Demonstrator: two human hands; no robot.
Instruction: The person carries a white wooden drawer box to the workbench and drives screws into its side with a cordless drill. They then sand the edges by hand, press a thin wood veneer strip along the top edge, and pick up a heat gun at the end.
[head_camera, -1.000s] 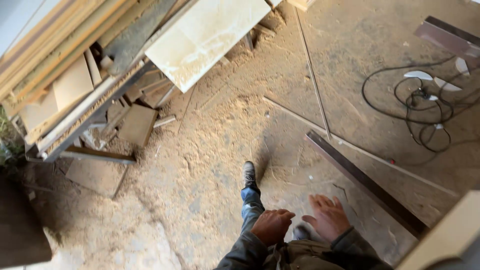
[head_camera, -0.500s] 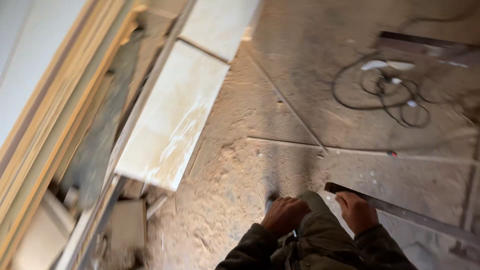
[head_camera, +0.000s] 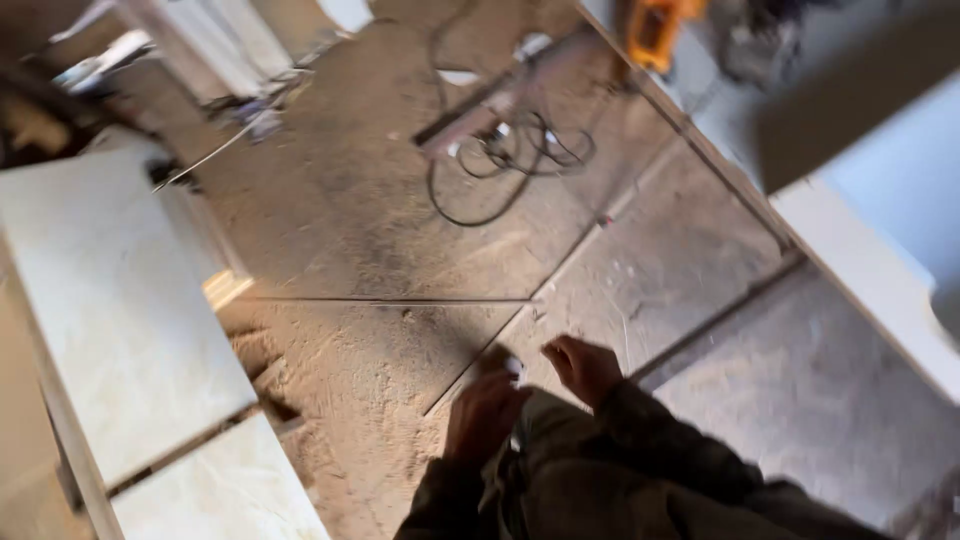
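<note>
Dusty floor (head_camera: 400, 250), pale boards, two empty hands low in the blurred head view.

The floor is coated in sawdust and crossed by thin seams. Pale boards (head_camera: 110, 310) lie along its left edge, a white panel (head_camera: 880, 270) along its right. A black cable (head_camera: 500, 165) coils near the far edge beside a metal bar (head_camera: 490, 100). The left hand (head_camera: 485, 415) hangs loosely curled, the right hand (head_camera: 585, 368) half curled just beside it; neither grips anything.
</note>
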